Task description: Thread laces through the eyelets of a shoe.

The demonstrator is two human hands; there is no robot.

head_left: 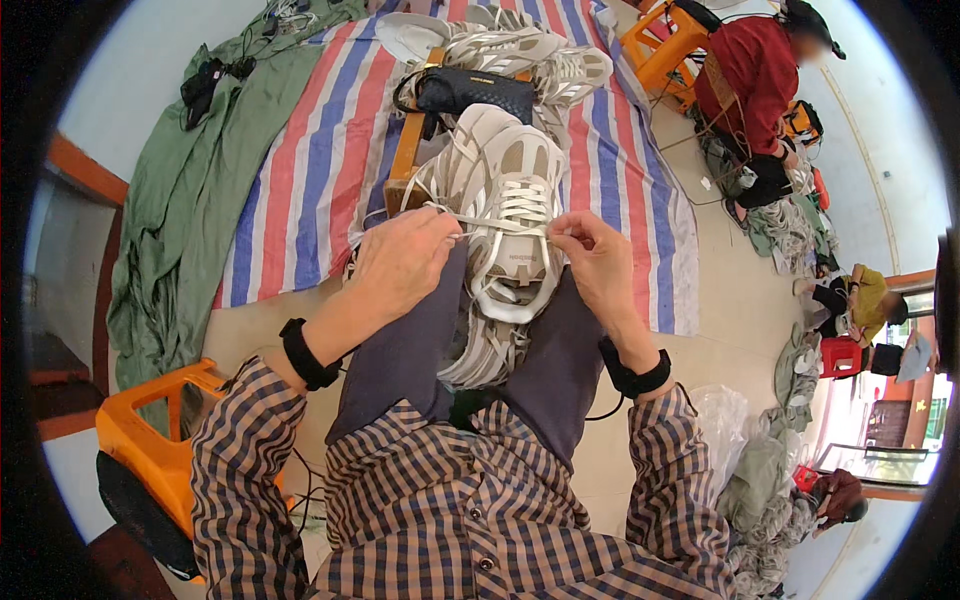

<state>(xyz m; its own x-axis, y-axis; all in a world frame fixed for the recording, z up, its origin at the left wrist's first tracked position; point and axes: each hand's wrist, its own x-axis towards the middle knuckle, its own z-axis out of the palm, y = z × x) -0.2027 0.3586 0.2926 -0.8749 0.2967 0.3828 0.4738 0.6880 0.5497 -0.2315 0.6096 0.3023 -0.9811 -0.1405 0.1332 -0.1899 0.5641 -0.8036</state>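
A beige and white sneaker [530, 160] rests before my knees, its toe pointing away and its padded collar [515, 303] toward me. White shoelaces [523, 200] cross its front in rows. At the sneaker's left side my left hand [408, 258] is closed in a pinch on a lace drawn out from the top row. Opposite it, my right hand [598, 262] pinches a lace end between thumb and fingertips, close to the upper eyelets. A second similar sneaker [462, 165] lies against the first, partly hidden behind it. Both wrists wear black bands.
A striped sheet [625, 180] spreads ahead, bearing a wooden bench [406, 160], a black pouch [475, 95] and more sneakers [505, 48]. Green cloth [200, 200] lies left. An orange stool [150, 410] stands lower left. Several people sit at right among piled shoes [790, 230].
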